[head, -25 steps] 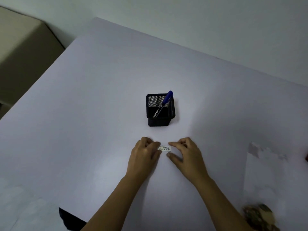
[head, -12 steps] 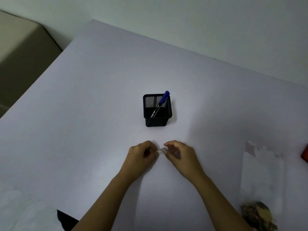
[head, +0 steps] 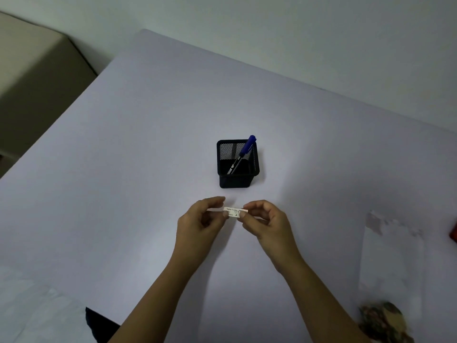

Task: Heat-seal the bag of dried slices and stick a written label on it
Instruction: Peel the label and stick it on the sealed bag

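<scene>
A small white label (head: 234, 212) with printed lines and handwriting is held just above the table, in front of the pen holder. My left hand (head: 201, 225) pinches its left end and my right hand (head: 265, 225) pinches its right end. The clear bag (head: 392, 263) lies flat at the right of the table, and its dried slices (head: 384, 323) are bunched at the near end.
A black mesh pen holder (head: 237, 164) with a blue-capped pen (head: 243, 153) stands beyond my hands. A red object (head: 453, 233) shows at the right edge. A beige block (head: 32, 78) sits off the table's left side.
The label lay flat on the table under my fingertips; both hands have since pinched it and lifted it off the surface, facing me.
</scene>
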Demonstrator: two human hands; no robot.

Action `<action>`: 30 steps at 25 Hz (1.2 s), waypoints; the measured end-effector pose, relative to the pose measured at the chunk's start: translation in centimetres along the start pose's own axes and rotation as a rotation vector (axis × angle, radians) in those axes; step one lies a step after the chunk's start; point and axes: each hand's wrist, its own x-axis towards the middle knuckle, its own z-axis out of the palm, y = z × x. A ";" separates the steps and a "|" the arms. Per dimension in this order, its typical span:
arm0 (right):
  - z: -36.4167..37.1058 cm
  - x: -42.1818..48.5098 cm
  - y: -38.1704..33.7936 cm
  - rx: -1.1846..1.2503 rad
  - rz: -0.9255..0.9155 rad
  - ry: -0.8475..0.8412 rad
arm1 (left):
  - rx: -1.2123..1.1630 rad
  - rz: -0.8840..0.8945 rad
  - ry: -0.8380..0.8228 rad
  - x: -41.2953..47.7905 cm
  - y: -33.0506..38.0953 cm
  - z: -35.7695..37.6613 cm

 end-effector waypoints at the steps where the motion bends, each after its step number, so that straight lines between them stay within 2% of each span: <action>1: 0.1 0.0 -0.1 0.009 0.002 0.016 | 0.042 0.052 0.035 -0.1 0.1 0.1; 5: 0.4 -0.1 -0.4 0.010 -0.021 0.044 | 0.178 0.209 0.106 -0.1 0.1 0.3; 22: 0.4 0.2 -1.6 0.144 -0.013 0.027 | 0.271 0.395 0.262 0.0 0.0 1.2; 25: 0.4 0.2 -1.7 0.113 -0.032 0.021 | 0.229 0.371 0.257 0.0 -0.2 1.3; 30: 0.1 -0.1 -1.8 0.020 -0.099 -0.011 | 0.035 0.167 0.182 0.2 0.3 1.2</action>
